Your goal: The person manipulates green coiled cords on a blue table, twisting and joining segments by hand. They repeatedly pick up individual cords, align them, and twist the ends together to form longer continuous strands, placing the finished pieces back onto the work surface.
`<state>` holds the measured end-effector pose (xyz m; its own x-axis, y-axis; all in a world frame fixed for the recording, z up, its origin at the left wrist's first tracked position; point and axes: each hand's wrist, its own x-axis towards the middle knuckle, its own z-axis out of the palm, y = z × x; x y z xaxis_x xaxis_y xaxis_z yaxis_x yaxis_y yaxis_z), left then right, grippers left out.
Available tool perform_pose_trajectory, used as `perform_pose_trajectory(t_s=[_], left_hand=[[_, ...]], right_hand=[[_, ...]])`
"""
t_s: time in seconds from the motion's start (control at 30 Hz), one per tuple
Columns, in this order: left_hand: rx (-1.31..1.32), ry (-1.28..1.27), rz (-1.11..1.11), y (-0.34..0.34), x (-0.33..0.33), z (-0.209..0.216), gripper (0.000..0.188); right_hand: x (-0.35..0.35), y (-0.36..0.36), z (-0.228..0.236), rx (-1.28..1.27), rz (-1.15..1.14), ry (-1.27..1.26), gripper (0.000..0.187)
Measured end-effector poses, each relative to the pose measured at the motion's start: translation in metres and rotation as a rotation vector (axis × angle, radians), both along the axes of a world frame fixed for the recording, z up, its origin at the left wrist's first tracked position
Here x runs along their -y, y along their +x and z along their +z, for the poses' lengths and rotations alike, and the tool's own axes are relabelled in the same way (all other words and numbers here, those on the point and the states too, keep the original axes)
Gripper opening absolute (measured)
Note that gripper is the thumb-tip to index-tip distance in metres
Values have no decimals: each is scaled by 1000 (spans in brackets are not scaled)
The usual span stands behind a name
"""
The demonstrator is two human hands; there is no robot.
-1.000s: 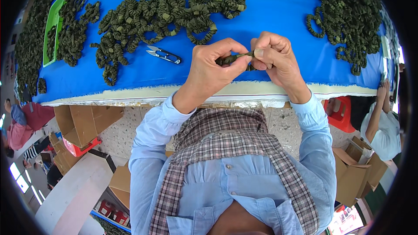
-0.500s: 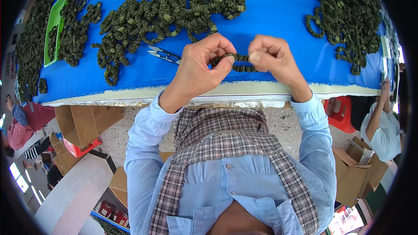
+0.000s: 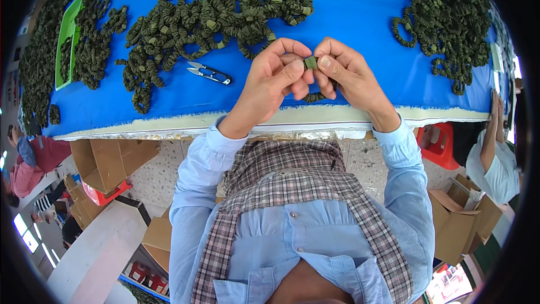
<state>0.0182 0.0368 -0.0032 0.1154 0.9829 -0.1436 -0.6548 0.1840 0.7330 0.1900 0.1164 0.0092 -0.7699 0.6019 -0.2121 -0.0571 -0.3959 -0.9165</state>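
Olive band: your two hands pinch one small ruffled elastic band [image 3: 310, 63] between them, just above the near edge of the bench [image 3: 360, 11].
Left hand [image 3: 275, 76]: your thumb and forefinger are closed tight on the band's left side.
Right hand [image 3: 346, 73]: your fingertips are closed on its right side; a loop of the same band hangs below your fingers [image 3: 315, 97].
Bench cover: blue cloth with a pale padded front edge.
Snips [image 3: 209, 72]: small thread snips lie flat on the cloth, left of your left hand, apart from it.
Piles: a heap of olive bands [image 3: 214, 11] lies beyond the snips; another heap [image 3: 444, 17] lies far right.
Green tray [image 3: 66, 34]: sits at the far left.
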Motion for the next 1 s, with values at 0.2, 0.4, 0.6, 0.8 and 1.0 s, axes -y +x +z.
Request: perform_pose_trajectory(t_s=[0.2,0.4,0.6,0.8,1.0], left_hand=[[-53,-77,-44,-15,2,3,16],[-726,104,162,1,0,14,21],[-936,158,327,7,-1,14,15],[-818,101,233,-10,5,8,6],[-813,125,151,-15,7,14,9]], right_hand=[[-4,4,-5,-87,-103,-11,23],[0,-3,-5,-28,-122,90,24],[2,-6,-10,-98,-165,133,22],[-4,-2,-6,-100,-197,87,17],[-8,3,-8,-90,-155,58,13]])
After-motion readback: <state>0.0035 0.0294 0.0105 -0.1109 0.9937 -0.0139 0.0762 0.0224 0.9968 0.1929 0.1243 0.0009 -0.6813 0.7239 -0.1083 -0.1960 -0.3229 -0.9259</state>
